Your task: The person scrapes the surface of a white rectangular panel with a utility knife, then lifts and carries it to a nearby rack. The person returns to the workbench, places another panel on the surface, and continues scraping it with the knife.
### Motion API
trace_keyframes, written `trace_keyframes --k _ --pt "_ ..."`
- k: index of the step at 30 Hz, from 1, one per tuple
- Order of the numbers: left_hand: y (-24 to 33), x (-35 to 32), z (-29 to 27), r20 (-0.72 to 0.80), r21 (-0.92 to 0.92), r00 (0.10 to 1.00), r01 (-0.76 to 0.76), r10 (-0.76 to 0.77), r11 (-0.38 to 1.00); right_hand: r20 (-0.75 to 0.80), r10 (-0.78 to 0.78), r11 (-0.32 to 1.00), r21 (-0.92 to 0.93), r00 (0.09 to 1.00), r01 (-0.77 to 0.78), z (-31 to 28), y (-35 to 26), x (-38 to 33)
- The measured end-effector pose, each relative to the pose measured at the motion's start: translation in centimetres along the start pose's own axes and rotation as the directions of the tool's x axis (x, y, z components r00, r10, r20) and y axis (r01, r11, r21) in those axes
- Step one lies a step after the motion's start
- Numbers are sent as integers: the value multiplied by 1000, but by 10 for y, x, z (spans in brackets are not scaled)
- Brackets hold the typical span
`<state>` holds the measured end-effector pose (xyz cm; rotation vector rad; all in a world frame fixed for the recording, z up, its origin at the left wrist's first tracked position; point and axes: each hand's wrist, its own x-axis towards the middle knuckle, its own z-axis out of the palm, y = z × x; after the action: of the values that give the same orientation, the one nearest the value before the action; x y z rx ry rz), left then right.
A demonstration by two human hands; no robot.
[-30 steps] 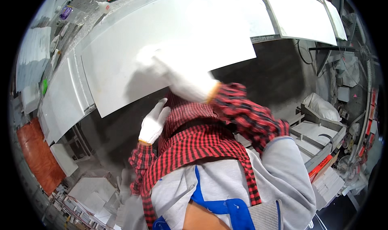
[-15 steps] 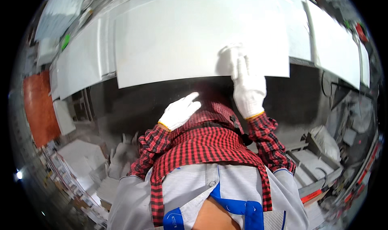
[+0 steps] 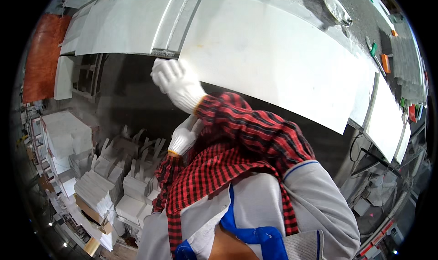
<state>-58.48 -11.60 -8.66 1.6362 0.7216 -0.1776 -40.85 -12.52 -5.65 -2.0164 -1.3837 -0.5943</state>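
A large white flat panel (image 3: 273, 59) lies on the workbench in front of me, its near edge sticking out over the dark gap below. My right hand (image 3: 178, 84), in a white knitted glove, reaches across my body to the panel's near left corner. Its fingers are loosely bent and slightly apart, with nothing visible in them. Below the right forearm, my left hand (image 3: 183, 137), also gloved, hangs close to the red and black checked apron (image 3: 214, 182). Its fingers point up and to the right, partly covered by the right sleeve, and touch no panel.
Another white panel (image 3: 123, 20) lies to the left, and a further one (image 3: 388, 118) to the right. A metal bowl (image 3: 336, 9) and orange-and-green hand tools (image 3: 385, 63) sit on the far bench. Stacked white pieces (image 3: 96, 187) stand low left, near a reddish-brown board (image 3: 45, 59).
My right hand has swept from the panel's near right part to its near left corner. My left hand has dropped slightly, under the right forearm. The view has turned.
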Motion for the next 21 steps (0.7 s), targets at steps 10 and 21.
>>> trace_keyframes --k 10,21 --pt "-31 27 -13 227 592 938 -347 263 727 188 70 897 417 980 -145 -25 -25 -20" --pt "136 23 141 359 622 893 -446 271 644 435 589 279 682 681 -676 -237 172 -124"
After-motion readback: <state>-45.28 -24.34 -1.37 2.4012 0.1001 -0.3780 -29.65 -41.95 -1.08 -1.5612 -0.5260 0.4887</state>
